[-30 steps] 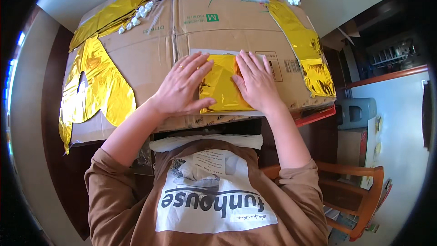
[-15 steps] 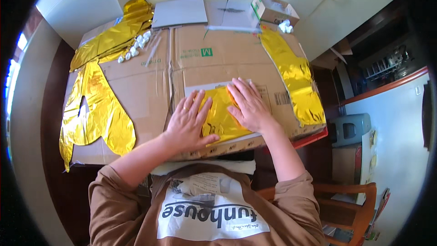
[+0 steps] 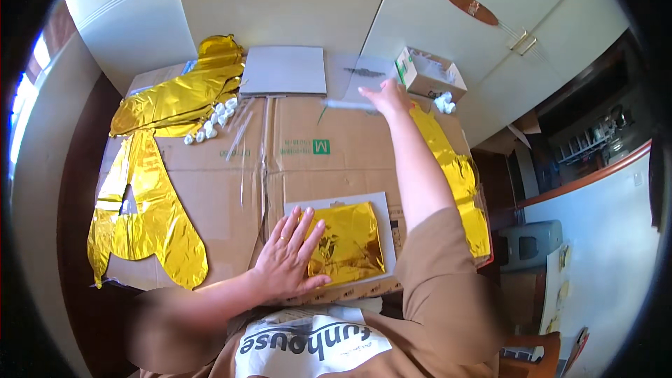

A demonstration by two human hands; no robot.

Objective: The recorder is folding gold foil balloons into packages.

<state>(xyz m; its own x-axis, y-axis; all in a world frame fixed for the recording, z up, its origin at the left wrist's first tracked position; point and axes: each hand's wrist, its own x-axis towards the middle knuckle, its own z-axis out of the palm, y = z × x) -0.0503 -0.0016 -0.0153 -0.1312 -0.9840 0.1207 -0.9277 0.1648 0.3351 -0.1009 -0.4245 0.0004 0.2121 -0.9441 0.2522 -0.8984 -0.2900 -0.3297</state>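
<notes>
- The gold foil [image 3: 348, 241] lies flat on a grey card [image 3: 383, 204] at the near edge of the cardboard [image 3: 308, 168] covering the counter; it looks folded or cut to a rough square, so shaping it seems done, but nothing visibly fixes it to the card.
- The left hand [image 3: 288, 250] lies flat, fingers spread, on the foil's left side and pins it down; it grips nothing.
- The right hand [image 3: 387, 94] is stretched to the far side, well apart from the foil, its fingers touching a thin white stick [image 3: 348, 105]; whether they have closed on it cannot be told.
- A small open box [image 3: 427, 73] stands just beyond that hand.
- Gold balloon shapes [image 3: 150, 203] lie untouched at the left.
</notes>
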